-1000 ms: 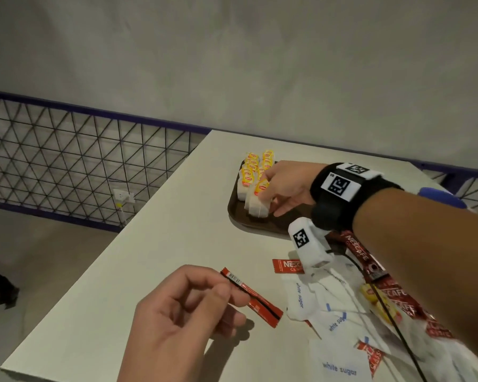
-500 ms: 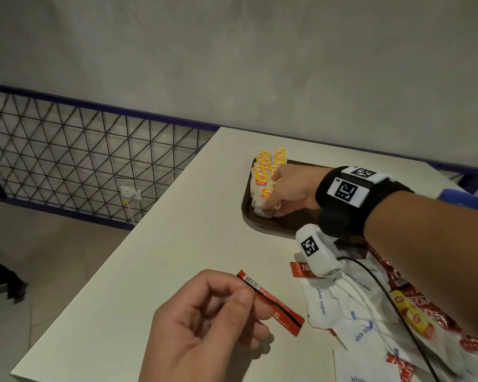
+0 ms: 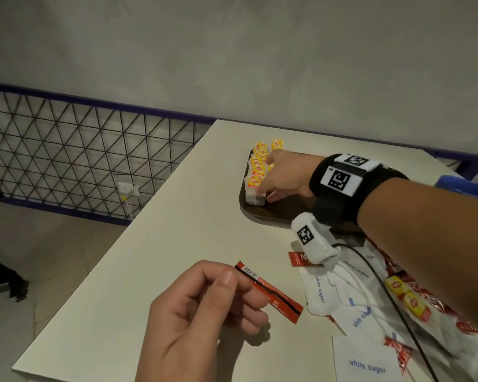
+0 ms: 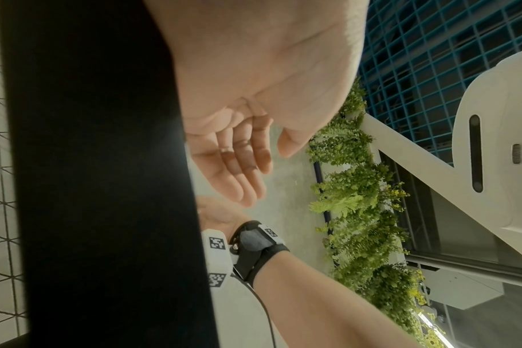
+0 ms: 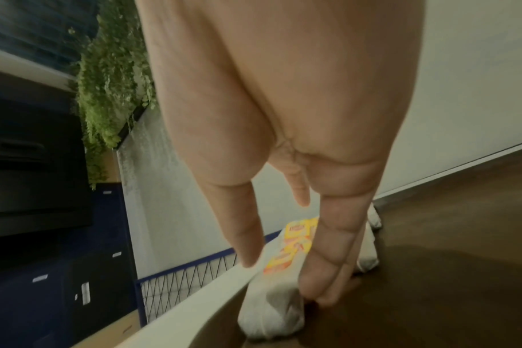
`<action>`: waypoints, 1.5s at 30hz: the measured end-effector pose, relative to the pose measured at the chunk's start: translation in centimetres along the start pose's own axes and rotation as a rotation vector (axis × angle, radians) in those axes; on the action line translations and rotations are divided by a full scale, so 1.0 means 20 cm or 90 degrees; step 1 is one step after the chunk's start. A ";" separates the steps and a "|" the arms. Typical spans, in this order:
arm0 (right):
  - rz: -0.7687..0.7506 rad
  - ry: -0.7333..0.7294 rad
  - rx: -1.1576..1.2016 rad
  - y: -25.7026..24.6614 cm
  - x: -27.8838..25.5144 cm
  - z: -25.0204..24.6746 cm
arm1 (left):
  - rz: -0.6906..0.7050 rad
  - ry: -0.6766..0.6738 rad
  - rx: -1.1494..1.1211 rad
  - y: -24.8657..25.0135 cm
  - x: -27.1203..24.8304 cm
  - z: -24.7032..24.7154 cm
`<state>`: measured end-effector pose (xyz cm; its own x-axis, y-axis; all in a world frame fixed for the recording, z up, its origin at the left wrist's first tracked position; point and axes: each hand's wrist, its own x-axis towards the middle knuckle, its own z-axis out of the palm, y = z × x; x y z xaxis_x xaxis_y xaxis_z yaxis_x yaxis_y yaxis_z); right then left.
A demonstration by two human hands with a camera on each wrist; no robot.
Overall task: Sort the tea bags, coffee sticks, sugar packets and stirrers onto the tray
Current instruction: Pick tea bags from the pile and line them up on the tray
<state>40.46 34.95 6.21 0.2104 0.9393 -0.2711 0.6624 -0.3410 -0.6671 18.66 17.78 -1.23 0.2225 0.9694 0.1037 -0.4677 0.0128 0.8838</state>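
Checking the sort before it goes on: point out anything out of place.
Two yellow-tagged tea bags lie off the tray, mixed into the heap of sugar packets and coffee sticks; the other tea bags stand rowed on the tray.

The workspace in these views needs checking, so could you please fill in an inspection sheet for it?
Surface: pale table, carrying a dark brown tray at its far side.
Job's things: tea bags stand in rows at the tray's left end; sugar packets, coffee sticks and two more tea bags lie heaped unsorted on the table nearer the person. Stirrers: nothing seen.
Clutter: nothing seen.
Grippers: right hand rests straight fingers against the tea bags; left hand pinches a red coffee stick.
Cables: black cable crosses the heap.
Surroundings: mesh railing, grey wall, hanging plants.
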 end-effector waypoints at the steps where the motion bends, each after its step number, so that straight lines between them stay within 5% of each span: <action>1: 0.002 -0.006 0.041 0.00 -0.03 -0.02 | 0.008 0.002 -0.001 -0.01 0.00 -0.01; 5: -0.019 0.002 0.077 0.08 -0.23 -0.18 | 0.047 0.017 0.036 0.00 -0.01 0.01; 12: -0.008 -0.136 -0.252 0.44 -0.76 -0.47 | 0.081 0.005 0.114 -0.02 0.01 -0.02; 21: -0.056 -0.161 -0.331 0.67 -0.96 -0.41 | 0.064 0.022 0.154 -0.04 0.01 -0.04; 38: -0.156 -0.113 -0.208 0.70 -1.05 -0.41 | 0.118 -0.002 0.259 -0.04 -0.03 0.00; 45: -0.191 -0.134 0.025 0.51 -1.12 -0.45 | 0.108 -0.034 0.230 -0.02 -0.05 0.03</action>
<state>48.94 10.80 11.65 -0.1437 0.9706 -0.1932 0.6438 -0.0566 -0.7631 19.07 16.69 -1.40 0.2161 0.9364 0.2763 -0.1731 -0.2418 0.9548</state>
